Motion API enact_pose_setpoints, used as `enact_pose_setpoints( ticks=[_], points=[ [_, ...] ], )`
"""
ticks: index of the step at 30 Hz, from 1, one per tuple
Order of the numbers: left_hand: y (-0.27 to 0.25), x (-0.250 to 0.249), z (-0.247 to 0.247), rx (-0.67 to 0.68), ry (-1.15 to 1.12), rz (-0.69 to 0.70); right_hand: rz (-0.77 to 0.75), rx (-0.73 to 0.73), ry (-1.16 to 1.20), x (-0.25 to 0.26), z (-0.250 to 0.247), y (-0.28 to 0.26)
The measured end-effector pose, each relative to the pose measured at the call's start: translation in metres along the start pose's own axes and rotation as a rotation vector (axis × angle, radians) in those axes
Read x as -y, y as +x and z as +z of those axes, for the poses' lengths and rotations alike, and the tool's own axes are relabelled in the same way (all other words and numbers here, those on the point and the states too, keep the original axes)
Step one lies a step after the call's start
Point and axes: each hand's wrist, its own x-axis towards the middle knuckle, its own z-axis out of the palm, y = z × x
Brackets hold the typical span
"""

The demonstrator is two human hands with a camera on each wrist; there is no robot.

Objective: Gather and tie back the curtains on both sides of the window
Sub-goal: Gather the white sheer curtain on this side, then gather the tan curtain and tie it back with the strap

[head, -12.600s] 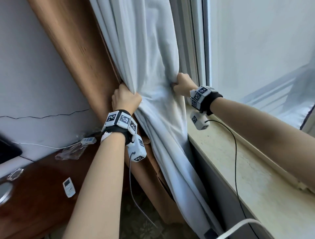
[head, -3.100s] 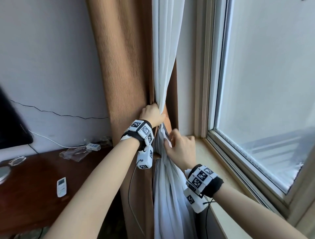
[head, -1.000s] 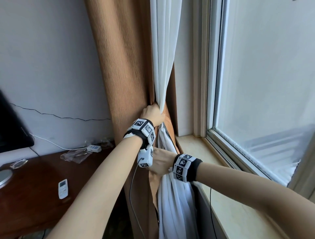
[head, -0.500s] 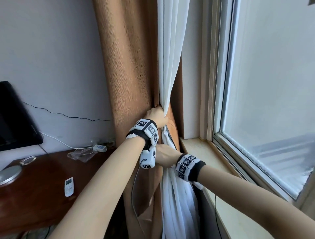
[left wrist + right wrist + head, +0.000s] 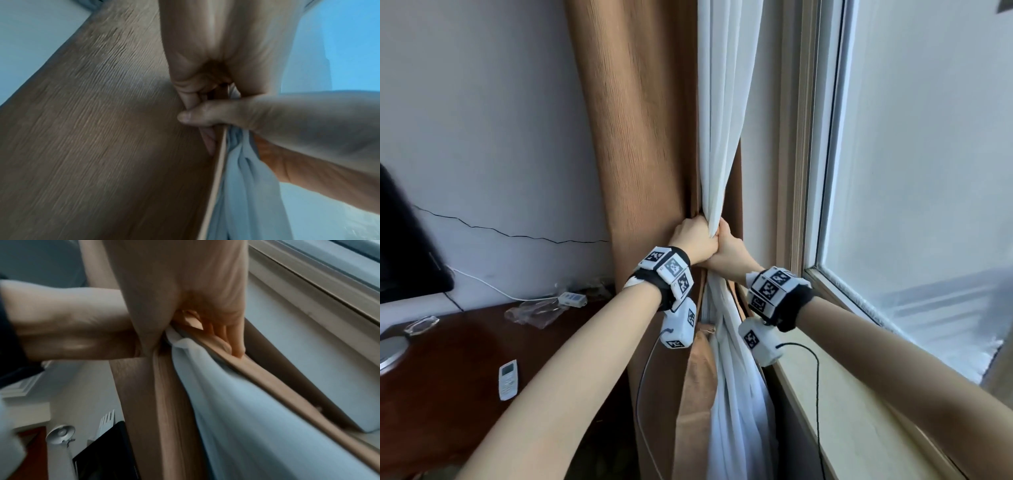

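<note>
A brown curtain (image 5: pixel 640 137) hangs by the wall, with a white sheer curtain (image 5: pixel 722 120) gathered into a narrow bunch beside it. My left hand (image 5: pixel 695 236) grips the bunch at its pinched waist. My right hand (image 5: pixel 727 245) presses against the left from the window side at the same height. In the right wrist view its fingers (image 5: pixel 232 340) curl over a tan fabric strip (image 5: pixel 267 378) lying along the white curtain (image 5: pixel 236 402). In the left wrist view the left hand (image 5: pixel 205 65) and the right hand (image 5: pixel 267 116) meet over the white curtain (image 5: pixel 242 170) beside the brown curtain (image 5: pixel 102 129).
A stone window sill (image 5: pixel 859 428) runs under the window pane (image 5: pixel 928 171) at the right. At the left stands a dark wooden desk (image 5: pixel 448 377) with a white remote (image 5: pixel 508 379), a plastic bag (image 5: pixel 534 310) and a black monitor (image 5: pixel 404 240).
My right hand has come up from below the left wrist to sit beside the left hand at the gather. The left hand has kept its hold.
</note>
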Motion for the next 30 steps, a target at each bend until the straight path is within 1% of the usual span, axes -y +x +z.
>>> enact_pose_setpoints(
  ticks=[2, 4, 6, 9, 12, 16, 19, 22, 24, 26, 28, 29, 30],
  points=[
    [-0.001, 0.002, 0.000, 0.002, -0.077, 0.016, 0.021, -0.106, -0.069, 0.002, 0.006, 0.009],
    [-0.001, 0.007, 0.001, 0.000, -0.162, 0.028, 0.022, -0.112, -0.057, 0.000, 0.009, 0.014],
    [-0.003, 0.011, 0.001, 0.005, -0.195, 0.034, 0.029, -0.095, -0.004, -0.001, 0.010, 0.016],
    [-0.004, 0.010, 0.001, 0.064, -0.176, 0.055, 0.028, -0.111, 0.046, -0.009, 0.010, 0.018],
    [-0.001, 0.008, -0.004, 0.130, -0.080, 0.117, 0.036, -0.143, 0.064, -0.017, 0.012, 0.019],
    [0.001, 0.008, -0.012, 0.188, -0.008, 0.144, 0.038, -0.123, 0.042, -0.020, 0.010, 0.022],
    [-0.006, 0.011, -0.007, 0.215, -0.008, 0.224, 0.024, -0.120, 0.041, -0.025, 0.003, 0.022],
    [-0.014, 0.015, 0.001, 0.170, -0.053, 0.283, -0.003, -0.119, 0.037, -0.028, -0.002, 0.020],
    [-0.021, 0.015, 0.005, 0.168, -0.059, 0.299, -0.009, -0.113, 0.043, -0.027, -0.001, 0.019],
    [-0.028, 0.016, 0.006, 0.163, 0.036, 0.322, 0.006, -0.115, 0.037, -0.028, 0.002, 0.019],
    [-0.034, 0.020, 0.000, 0.077, 0.237, 0.418, 0.022, -0.139, 0.035, -0.031, 0.004, 0.022],
    [-0.036, 0.025, -0.007, 0.003, 0.308, 0.471, 0.040, -0.145, 0.033, -0.033, 0.003, 0.024],
    [-0.035, 0.032, -0.015, -0.092, 0.312, 0.504, 0.058, -0.144, 0.027, -0.033, 0.001, 0.026]
  ],
)
